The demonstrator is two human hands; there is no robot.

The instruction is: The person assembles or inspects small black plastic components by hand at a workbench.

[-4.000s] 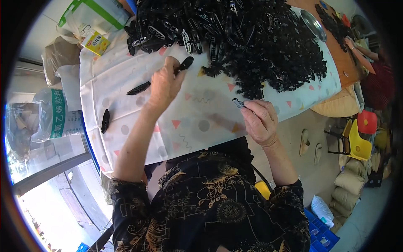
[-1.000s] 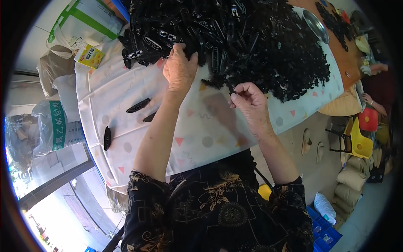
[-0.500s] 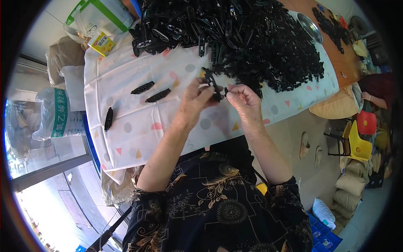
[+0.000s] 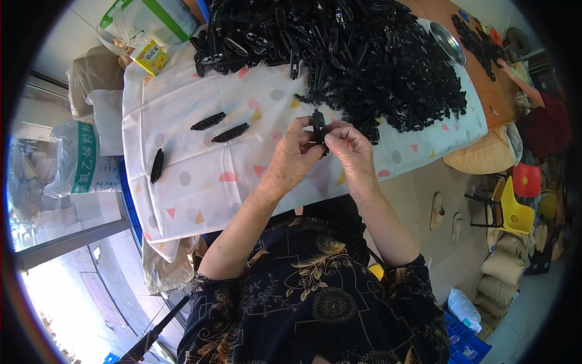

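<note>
My left hand (image 4: 288,161) pinches a long, narrow black plastic piece (image 4: 319,124) upright over the table. My right hand (image 4: 354,155) is closed too, thumb and forefinger pressed to the piece's right side; the small black part it held half a second ago is hidden by the fingers. Left of my hands, three similar oval black pieces lie apart on the cloth: an upper one (image 4: 208,121), a lower one (image 4: 231,133) and one near the left edge (image 4: 157,166). Beyond my hands rises a heap of long black pieces (image 4: 285,30), with a pile of small black parts (image 4: 412,91) to its right.
A patterned white cloth (image 4: 200,194) covers the table. A yellow carton (image 4: 150,57) and a green-white bag (image 4: 148,21) stand at the far left. A metal dish (image 4: 447,43) sits far right. A co-worker's arm (image 4: 522,84) reaches toward more black parts on a wooden table.
My hands have come together, and the long piece has turned more upright between them. The small part in my right fingers has met its side. The co-worker's arm has reached onto the wooden table.
</note>
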